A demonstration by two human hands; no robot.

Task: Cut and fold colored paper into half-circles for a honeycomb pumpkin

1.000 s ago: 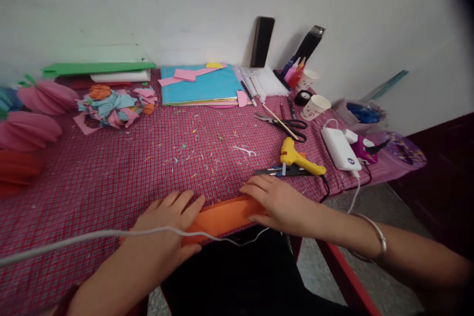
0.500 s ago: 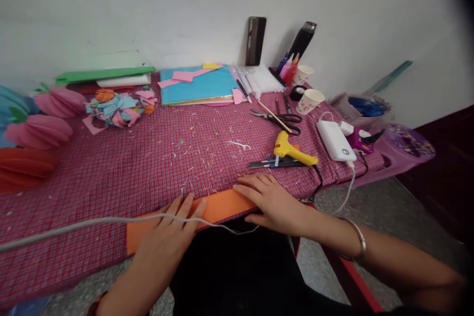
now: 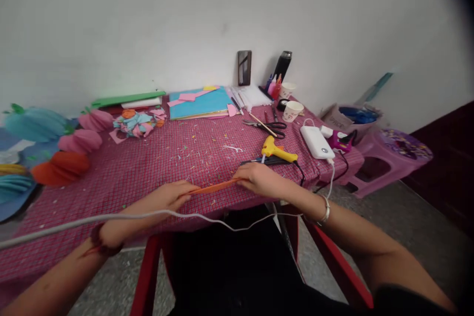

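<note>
A narrow strip of orange paper (image 3: pixel 215 187) is stretched between my two hands, seen nearly edge-on above the front of the table. My left hand (image 3: pixel 174 194) pinches its left end, fingers closed over it. At the other end my right hand (image 3: pixel 255 178) grips the strip between thumb and fingers. Just beyond my right hand lie a yellow glue gun (image 3: pixel 276 150) and a dark utility knife (image 3: pixel 255 161). A pair of scissors (image 3: pixel 276 129) with a thin wooden stick across it rests farther back.
Paper pumpkins (image 3: pixel 61 168) in orange, pink and blue stand at the left. Paper scraps (image 3: pixel 137 123) and a blue folder (image 3: pixel 202 103) lie at the back. Paper cups (image 3: pixel 292 111) and a white power bank (image 3: pixel 317 142) sit right. A white cable (image 3: pixel 122 216) crosses in front.
Both hands have gone from lying flat on the orange paper to gripping its ends. The strip is now lifted and tilted edge-on. The view has shifted back, showing more pumpkins.
</note>
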